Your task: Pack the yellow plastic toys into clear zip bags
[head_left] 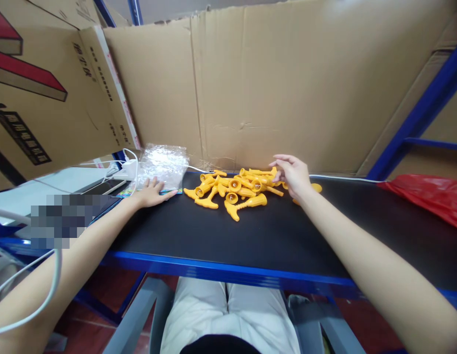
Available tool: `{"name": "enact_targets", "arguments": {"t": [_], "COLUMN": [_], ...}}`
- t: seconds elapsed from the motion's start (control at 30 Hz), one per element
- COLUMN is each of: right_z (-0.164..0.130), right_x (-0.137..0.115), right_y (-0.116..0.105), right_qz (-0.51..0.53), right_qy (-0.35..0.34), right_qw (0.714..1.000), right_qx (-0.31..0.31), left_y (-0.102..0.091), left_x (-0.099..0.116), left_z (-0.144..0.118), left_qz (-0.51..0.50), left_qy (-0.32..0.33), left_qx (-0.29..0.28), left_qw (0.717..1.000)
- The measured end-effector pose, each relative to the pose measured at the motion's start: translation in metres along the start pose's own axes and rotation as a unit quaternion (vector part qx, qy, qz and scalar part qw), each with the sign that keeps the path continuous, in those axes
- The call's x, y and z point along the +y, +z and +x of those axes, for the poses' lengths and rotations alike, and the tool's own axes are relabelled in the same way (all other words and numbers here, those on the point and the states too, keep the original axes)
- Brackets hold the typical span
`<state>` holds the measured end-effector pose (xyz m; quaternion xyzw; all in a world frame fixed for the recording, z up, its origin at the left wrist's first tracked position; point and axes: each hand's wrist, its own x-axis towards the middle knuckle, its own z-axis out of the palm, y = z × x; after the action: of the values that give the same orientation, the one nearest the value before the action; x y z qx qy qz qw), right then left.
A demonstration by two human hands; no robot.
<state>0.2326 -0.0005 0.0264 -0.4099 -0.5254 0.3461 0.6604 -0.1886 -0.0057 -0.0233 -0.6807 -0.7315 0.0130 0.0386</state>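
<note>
Brown cardboard walls [287, 88] stand behind the black table [250, 236] where we sit. Our right hand [292, 174] hangs open over the pile of yellow toy pieces [235, 189], fingers just touching its far edge, so we think we are picking one and must next close our fingers on it. Our left hand [150, 194] lies flat and open, holding nothing, against the clear plastic bag [162, 164].

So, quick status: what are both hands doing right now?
Left hand flat, open, at the clear bag. Right hand open, fingers over the yellow parts, holding nothing. Red bag far right, clear of both.
</note>
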Motion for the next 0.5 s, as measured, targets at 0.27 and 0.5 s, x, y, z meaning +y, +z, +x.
{"name": "enact_targets", "arguments": {"t": [0.27, 0.5], "right_z": [-0.001, -0.002], "right_x": [-0.001, -0.001], "right_y": [0.000, 0.002], "right_qz": [0.001, -0.004], "right_qy": [0.008, 0.004], "right_qw": [1.000, 1.000], "right_qx": [-0.001, -0.009], "left_y": [-0.022, -0.012], "left_x": [0.048, 0.043], "left_z": [-0.011, 0.003], "left_qz": [0.003, 0.004], "left_qy": [0.141, 0.110], "left_qx": [0.016, 0.001], "left_qw": [0.990, 0.994]}}
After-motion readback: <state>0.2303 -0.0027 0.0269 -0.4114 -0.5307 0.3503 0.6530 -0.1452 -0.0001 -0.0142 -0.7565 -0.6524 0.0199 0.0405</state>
